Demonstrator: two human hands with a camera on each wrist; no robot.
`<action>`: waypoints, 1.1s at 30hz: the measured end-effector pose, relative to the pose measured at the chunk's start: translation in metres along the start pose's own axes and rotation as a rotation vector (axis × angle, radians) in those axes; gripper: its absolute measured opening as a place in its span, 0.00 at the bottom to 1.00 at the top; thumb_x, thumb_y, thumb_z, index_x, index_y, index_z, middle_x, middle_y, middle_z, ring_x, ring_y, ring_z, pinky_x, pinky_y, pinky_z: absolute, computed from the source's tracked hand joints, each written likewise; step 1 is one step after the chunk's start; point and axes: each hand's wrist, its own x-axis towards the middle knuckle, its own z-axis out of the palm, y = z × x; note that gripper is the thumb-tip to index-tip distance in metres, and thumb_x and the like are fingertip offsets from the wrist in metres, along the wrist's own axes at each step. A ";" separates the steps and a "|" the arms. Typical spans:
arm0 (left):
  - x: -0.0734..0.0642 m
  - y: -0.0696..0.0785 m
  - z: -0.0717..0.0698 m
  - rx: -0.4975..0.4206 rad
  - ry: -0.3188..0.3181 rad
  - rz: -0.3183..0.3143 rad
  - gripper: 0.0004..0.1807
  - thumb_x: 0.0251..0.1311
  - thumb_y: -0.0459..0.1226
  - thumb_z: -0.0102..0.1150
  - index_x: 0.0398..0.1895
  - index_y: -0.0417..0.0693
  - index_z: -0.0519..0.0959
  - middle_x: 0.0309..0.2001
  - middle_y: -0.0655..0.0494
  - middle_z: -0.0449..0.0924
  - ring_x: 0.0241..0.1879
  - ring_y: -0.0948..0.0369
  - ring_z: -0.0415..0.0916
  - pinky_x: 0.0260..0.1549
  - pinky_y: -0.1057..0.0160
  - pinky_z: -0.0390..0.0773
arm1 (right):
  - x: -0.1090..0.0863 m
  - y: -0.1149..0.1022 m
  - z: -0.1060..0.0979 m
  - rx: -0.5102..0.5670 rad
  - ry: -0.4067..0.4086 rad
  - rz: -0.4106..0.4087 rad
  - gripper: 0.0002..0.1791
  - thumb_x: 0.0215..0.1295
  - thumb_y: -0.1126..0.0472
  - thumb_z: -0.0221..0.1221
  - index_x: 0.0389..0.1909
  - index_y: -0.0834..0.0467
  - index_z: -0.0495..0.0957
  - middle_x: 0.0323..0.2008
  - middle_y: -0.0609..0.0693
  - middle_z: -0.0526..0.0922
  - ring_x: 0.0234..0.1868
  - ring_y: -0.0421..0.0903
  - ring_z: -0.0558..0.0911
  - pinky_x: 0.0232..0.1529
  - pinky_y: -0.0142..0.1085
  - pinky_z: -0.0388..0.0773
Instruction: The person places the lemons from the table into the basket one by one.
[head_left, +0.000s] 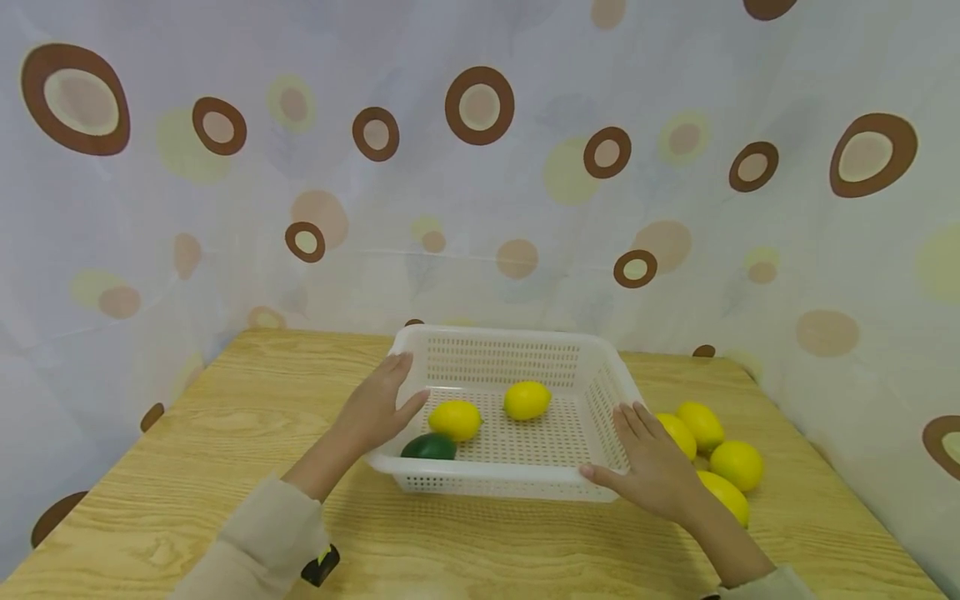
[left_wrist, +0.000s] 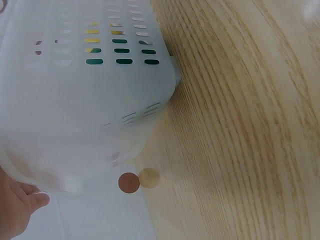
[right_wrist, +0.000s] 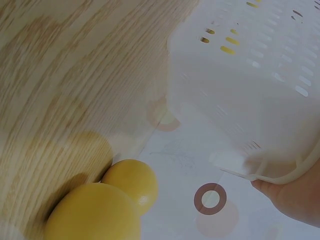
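Note:
A white perforated plastic basket (head_left: 517, 483) is between my two hands on the wooden table. My left hand (head_left: 378, 404) grips its left rim, thumb reaching over the inside. At the right rim, my right hand (head_left: 648, 462) holds on with its fingers along the edge and its thumb at the near corner. In the right wrist view, part of the right hand (right_wrist: 292, 200) shows under the rim. Inside the basket lie a lemon (head_left: 454, 420) at the left, another lemon (head_left: 527, 401) farther back, and a dark green fruit (head_left: 430, 447) in the near left corner, partly hidden by the rim.
Several loose lemons (head_left: 737, 466) lie together on the table (head_left: 247, 417) right of the basket, some partly behind my right hand and forearm. A small black object (head_left: 321, 567) shows beside my left sleeve. A patterned curtain (head_left: 480, 208) hangs behind the table and along its sides.

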 end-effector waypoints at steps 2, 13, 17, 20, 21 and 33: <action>-0.003 0.001 0.000 0.001 -0.015 -0.015 0.37 0.63 0.48 0.51 0.66 0.30 0.58 0.67 0.37 0.59 0.68 0.43 0.55 0.64 0.45 0.60 | 0.000 0.000 -0.001 0.004 -0.002 0.001 0.54 0.58 0.34 0.53 0.66 0.76 0.51 0.68 0.72 0.50 0.70 0.68 0.47 0.67 0.61 0.47; -0.014 0.015 -0.004 -0.007 -0.117 -0.038 0.43 0.64 0.53 0.47 0.68 0.27 0.50 0.70 0.34 0.49 0.70 0.41 0.47 0.67 0.45 0.54 | 0.000 0.001 0.000 0.002 -0.001 0.010 0.54 0.57 0.34 0.53 0.66 0.76 0.51 0.68 0.72 0.50 0.70 0.69 0.46 0.67 0.62 0.46; -0.016 0.020 -0.005 -0.005 -0.131 -0.034 0.44 0.64 0.55 0.46 0.68 0.27 0.49 0.70 0.33 0.48 0.70 0.40 0.45 0.67 0.45 0.53 | 0.000 0.002 0.001 0.006 0.000 0.013 0.54 0.57 0.34 0.53 0.66 0.76 0.50 0.68 0.72 0.50 0.70 0.68 0.46 0.67 0.62 0.46; -0.017 0.022 -0.005 -0.010 -0.146 -0.041 0.45 0.64 0.55 0.46 0.68 0.26 0.49 0.70 0.33 0.47 0.71 0.40 0.44 0.67 0.45 0.53 | 0.000 0.002 0.001 0.008 -0.002 0.015 0.55 0.57 0.33 0.53 0.66 0.76 0.50 0.68 0.72 0.50 0.70 0.68 0.46 0.67 0.62 0.46; -0.018 0.022 -0.005 -0.014 -0.155 -0.044 0.46 0.64 0.56 0.46 0.68 0.26 0.49 0.70 0.33 0.46 0.71 0.39 0.44 0.67 0.45 0.53 | 0.000 0.002 0.001 0.009 -0.004 0.016 0.55 0.57 0.33 0.53 0.66 0.76 0.50 0.68 0.72 0.50 0.70 0.68 0.46 0.67 0.62 0.46; -0.023 0.023 -0.001 0.038 -0.233 -0.053 0.52 0.58 0.62 0.48 0.68 0.27 0.48 0.70 0.32 0.46 0.71 0.39 0.42 0.69 0.45 0.49 | 0.002 0.002 0.001 -0.001 -0.008 0.010 0.55 0.57 0.34 0.53 0.66 0.76 0.50 0.68 0.72 0.49 0.70 0.68 0.46 0.67 0.61 0.46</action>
